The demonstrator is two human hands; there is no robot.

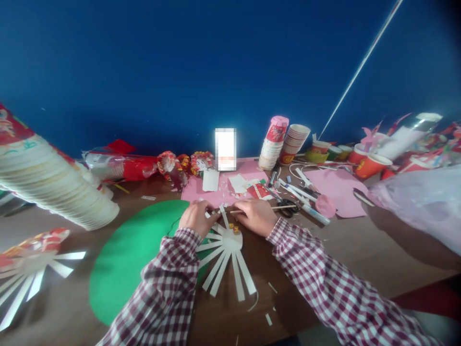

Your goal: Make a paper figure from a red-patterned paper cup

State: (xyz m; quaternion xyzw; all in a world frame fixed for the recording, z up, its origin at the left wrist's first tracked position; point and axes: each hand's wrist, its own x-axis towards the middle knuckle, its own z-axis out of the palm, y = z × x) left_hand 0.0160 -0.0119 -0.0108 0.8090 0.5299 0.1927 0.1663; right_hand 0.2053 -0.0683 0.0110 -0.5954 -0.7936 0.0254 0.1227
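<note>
A white paper cup cut into strips (232,240) lies splayed like a flower on the table, with a small yellow-and-red bit on its round base. Over its far left strips is my left hand (196,218), fingers pinched on the strip ends; the fingertips are partly hidden. My right hand (255,216) curls at the far side of the cut cup, closed around a thin wooden stick (284,207) that pokes out on both sides. A green paper sheet (133,259) with a rounded edge lies under my left forearm.
Stacked paper cups (72,182) lean in from the left, beside another cut cup (32,269). Scissors (288,207), pens (302,192) and pink paper (334,190) lie to the right. Cup stacks (272,149) stand against the blue wall. A plastic bag (421,206) bulges at far right.
</note>
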